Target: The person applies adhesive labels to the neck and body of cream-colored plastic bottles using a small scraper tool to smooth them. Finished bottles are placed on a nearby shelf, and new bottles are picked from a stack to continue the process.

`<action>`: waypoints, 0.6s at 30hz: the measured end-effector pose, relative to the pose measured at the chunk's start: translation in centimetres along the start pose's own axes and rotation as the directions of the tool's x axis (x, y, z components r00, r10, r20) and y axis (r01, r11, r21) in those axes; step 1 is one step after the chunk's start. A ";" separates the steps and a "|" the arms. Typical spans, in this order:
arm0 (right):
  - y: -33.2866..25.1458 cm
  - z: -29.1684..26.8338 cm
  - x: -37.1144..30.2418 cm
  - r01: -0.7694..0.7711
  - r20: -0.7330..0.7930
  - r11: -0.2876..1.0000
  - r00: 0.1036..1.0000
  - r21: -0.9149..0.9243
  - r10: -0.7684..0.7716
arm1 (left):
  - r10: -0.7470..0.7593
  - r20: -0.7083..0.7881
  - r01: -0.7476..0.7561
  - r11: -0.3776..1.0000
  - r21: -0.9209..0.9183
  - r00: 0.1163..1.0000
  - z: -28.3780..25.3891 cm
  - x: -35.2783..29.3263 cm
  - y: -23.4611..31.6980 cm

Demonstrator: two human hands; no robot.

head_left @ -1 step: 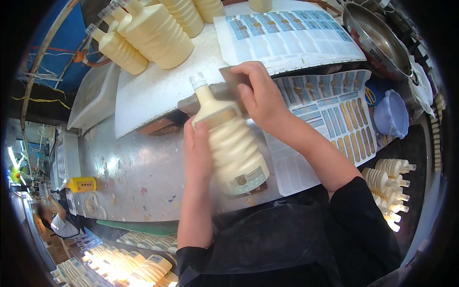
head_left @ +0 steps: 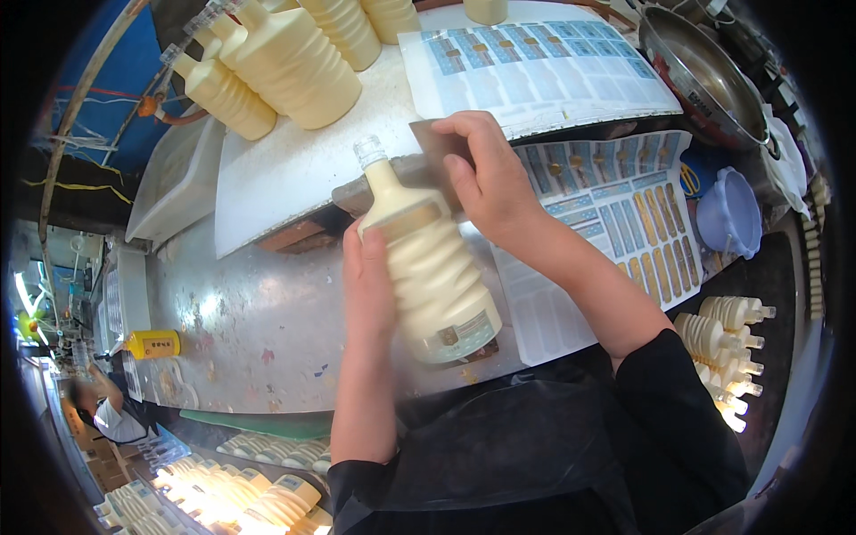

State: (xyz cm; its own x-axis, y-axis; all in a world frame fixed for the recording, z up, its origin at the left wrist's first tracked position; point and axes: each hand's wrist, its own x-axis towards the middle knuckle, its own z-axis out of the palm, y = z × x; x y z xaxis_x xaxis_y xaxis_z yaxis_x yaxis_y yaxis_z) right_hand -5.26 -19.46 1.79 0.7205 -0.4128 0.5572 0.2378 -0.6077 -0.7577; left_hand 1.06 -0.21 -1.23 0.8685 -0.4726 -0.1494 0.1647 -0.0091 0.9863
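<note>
A cream bottle [head_left: 437,267] with a rippled body and a clear glass-like neck lies tilted in front of me, its neck pointing up and left. It bears a blue-green label band near its base and a gold-toned strip at its shoulder. My left hand [head_left: 367,276] grips its left side, the thumb on the front near the shoulder. To the right of the neck, my right hand [head_left: 486,178] pinches a thin, dark, flat scraper blade [head_left: 434,147] between thumb and fingers. The blade stands apart from the bottle, and its lower edge is partly hidden by the hand.
Several cream bottles [head_left: 290,76] stand on the white board [head_left: 267,169]. Sheets of blue and gold decals [head_left: 615,214] lie at right, beside a lavender basin [head_left: 729,212] and a metal pan [head_left: 704,67]. A yellow bottle [head_left: 153,344] sits at left. More bottles [head_left: 727,343] fill the floor on both sides.
My right hand and the scraper blade have risen very slightly. The bottle and my left hand stay in place.
</note>
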 end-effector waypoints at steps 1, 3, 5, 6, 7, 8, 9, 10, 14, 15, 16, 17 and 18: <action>-0.6 0.1 0.1 -0.008 -0.009 0.999 1.000 0.031 0.008 | -0.004 0.002 0.004 0.999 -0.042 1.000 -0.2 0.0 -0.3; -0.8 0.5 0.0 -0.035 -0.008 0.997 0.999 0.071 0.035 | -0.008 0.030 0.010 0.996 -0.085 1.000 -0.5 -0.1 -0.6; 0.0 1.4 -0.5 -0.067 0.020 0.993 0.998 0.094 0.065 | -0.043 0.050 0.049 0.990 -0.129 0.998 -0.8 -0.2 -0.8; 0.4 1.5 -0.6 -0.074 -0.002 0.996 0.997 0.046 0.074 | -0.077 0.057 0.084 0.985 -0.152 0.995 -0.9 -0.2 -0.9; 1.0 1.2 -0.7 -0.082 -0.026 0.997 0.996 -0.003 0.082 | -0.110 0.064 0.119 0.977 -0.174 0.992 -1.0 -0.4 -0.9; 1.1 0.9 -0.6 -0.089 -0.048 0.995 0.995 -0.050 0.087 | -0.142 0.074 0.155 0.964 -0.217 0.987 -1.0 -0.5 -0.8; 0.9 0.6 -0.6 -0.123 -0.040 0.991 0.992 -0.044 0.121 | -0.174 0.086 0.191 0.947 -0.258 0.981 -0.8 -0.8 -0.6; 0.6 0.6 -0.4 -0.142 -0.034 0.990 0.989 0.008 0.142 | -0.205 0.099 0.225 0.928 -0.298 0.974 -0.6 -1.1 -0.2; -1.7 1.2 0.0 -0.161 0.009 0.987 0.987 0.010 0.161 | -0.199 0.158 0.240 0.922 -0.305 0.967 0.7 -2.6 2.0; -2.1 1.5 0.2 -0.167 0.017 0.986 0.986 -0.027 0.167 | -0.185 0.153 0.224 0.928 -0.298 0.971 1.2 -3.1 2.7; -2.5 1.8 0.3 -0.172 0.024 0.983 0.985 -0.065 0.174 | -0.170 0.148 0.207 0.934 -0.292 0.974 1.5 -3.3 3.0; -3.3 2.0 0.6 -0.181 0.027 0.979 0.982 -0.098 0.185 | -0.157 0.154 0.195 0.941 -0.277 0.976 1.4 -3.4 2.9; -3.8 2.4 0.9 -0.151 0.048 0.979 0.986 -0.134 0.159 | -0.143 0.161 0.182 0.948 -0.262 0.977 1.2 -3.3 2.5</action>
State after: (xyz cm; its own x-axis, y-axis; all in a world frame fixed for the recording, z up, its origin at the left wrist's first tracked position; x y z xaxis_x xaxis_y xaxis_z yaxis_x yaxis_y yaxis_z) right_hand -3.93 -15.90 4.36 0.7794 -0.4710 0.4132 0.0370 -0.6237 -0.7808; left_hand -1.97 0.25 1.86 0.7494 -0.6019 -0.2761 0.4369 0.1361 0.8892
